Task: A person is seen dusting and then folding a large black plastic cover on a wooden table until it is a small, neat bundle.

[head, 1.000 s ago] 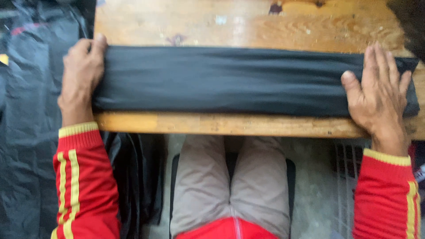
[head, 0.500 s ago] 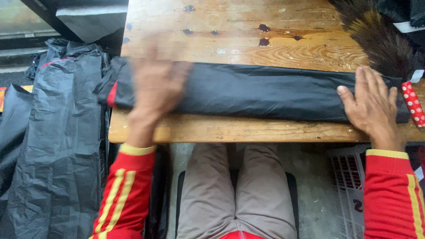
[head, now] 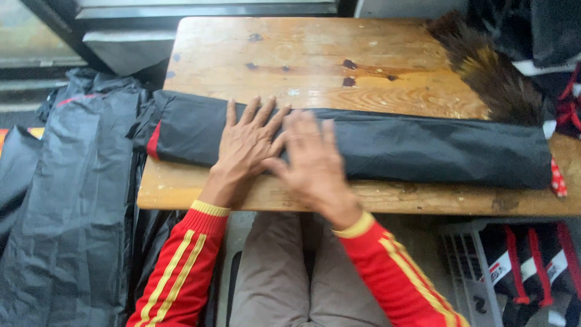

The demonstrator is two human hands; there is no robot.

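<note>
A long folded strip of black fabric (head: 423, 148) lies across the wooden table (head: 315, 60), with a red edge showing at its left end. My left hand (head: 245, 148) rests flat on the fabric left of centre, fingers spread. My right hand (head: 311, 160) lies flat beside it, touching it, slightly blurred. Both hands hold nothing. I sit at the table's near edge, in red sleeves with yellow stripes.
A pile of black fabric pieces (head: 66, 200) lies on the floor to the left. A brown feather duster (head: 490, 69) rests at the table's far right. Red and black items (head: 532, 266) and a white crate (head: 469, 272) sit at the lower right.
Both hands have slid from the fabric's two ends toward its middle, the left first, then the right. The view has shifted and now shows more of the table.
</note>
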